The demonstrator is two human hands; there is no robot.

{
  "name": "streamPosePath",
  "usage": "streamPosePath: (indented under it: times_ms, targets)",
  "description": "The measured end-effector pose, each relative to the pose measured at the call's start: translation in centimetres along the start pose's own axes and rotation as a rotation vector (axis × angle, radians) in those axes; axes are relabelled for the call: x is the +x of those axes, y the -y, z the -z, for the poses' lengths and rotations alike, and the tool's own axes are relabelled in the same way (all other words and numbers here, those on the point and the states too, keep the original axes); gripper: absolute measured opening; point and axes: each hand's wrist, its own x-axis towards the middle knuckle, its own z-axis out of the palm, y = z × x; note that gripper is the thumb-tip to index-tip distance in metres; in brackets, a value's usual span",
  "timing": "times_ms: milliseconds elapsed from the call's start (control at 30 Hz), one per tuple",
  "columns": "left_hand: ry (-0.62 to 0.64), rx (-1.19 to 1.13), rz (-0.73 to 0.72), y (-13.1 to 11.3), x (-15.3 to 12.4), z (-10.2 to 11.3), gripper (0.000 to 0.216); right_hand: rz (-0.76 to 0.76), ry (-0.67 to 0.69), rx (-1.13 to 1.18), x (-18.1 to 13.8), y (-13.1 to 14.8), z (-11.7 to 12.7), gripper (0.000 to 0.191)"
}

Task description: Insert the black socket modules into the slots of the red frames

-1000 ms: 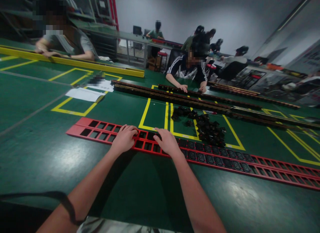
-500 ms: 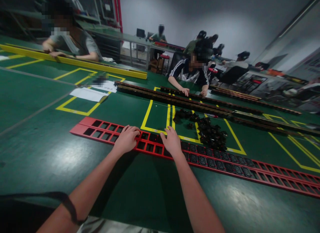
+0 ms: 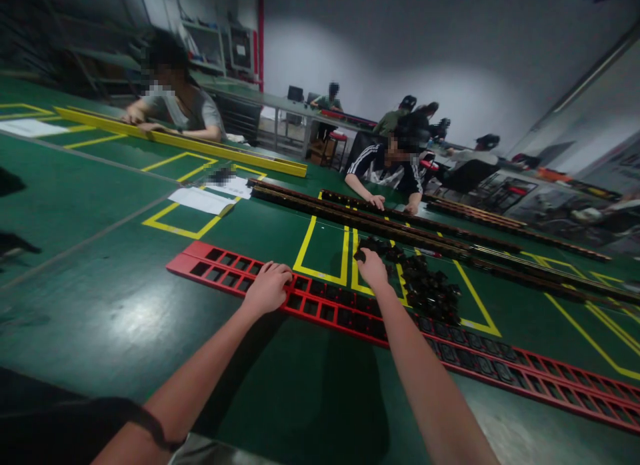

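Observation:
A long red panel (image 3: 186,257) with two rows of square openings lies slantwise on the green table before me. Black sockets (image 3: 484,365) fill many openings in its middle and right stretch, while openings at the left end show bare. My left hand (image 3: 270,288) is closed over the panel left of its middle, fingers curled at the far edge. Beyond the panel, my right hand (image 3: 374,270) is at the left end of a heap of loose black sockets (image 3: 433,288). Its fingers pinch a small black socket (image 3: 359,253). My right forearm hides part of the panel.
Long dark rails (image 3: 360,218) lie across the table behind the heap. A yellow rail (image 3: 200,145) is at the far left, near a seated person (image 3: 175,105). Another person (image 3: 385,172) works opposite. White papers (image 3: 203,200) and yellow tape outlines mark the tabletop.
My right hand has left the panel and moved away from me to the heap, where it now pinches a black socket. My left hand stays on the panel. The camera view has shifted.

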Motion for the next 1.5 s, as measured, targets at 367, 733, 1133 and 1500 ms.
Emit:
streamPosePath:
  times_ms: [367,733,1133,1500]
  targets:
    - [-0.028,-0.009,-0.013,0.0,-0.1,-0.1,0.022,-0.029,-0.058,0.474,-3.8,1.5,-2.3,0.042]
    - [-0.007,0.012,-0.008,0.1,-0.1,-0.3,0.021,0.089,-0.239,0.847,-5.2,2.4,-4.3,0.033]
    - [0.003,0.020,-0.010,0.4,0.0,-0.5,0.021,0.215,-0.281,0.700,-6.8,3.2,-3.6,0.033]
    - [-0.006,0.012,-0.006,0.2,0.0,-0.4,0.022,0.265,-0.251,0.659,-7.0,3.4,-3.6,0.042]
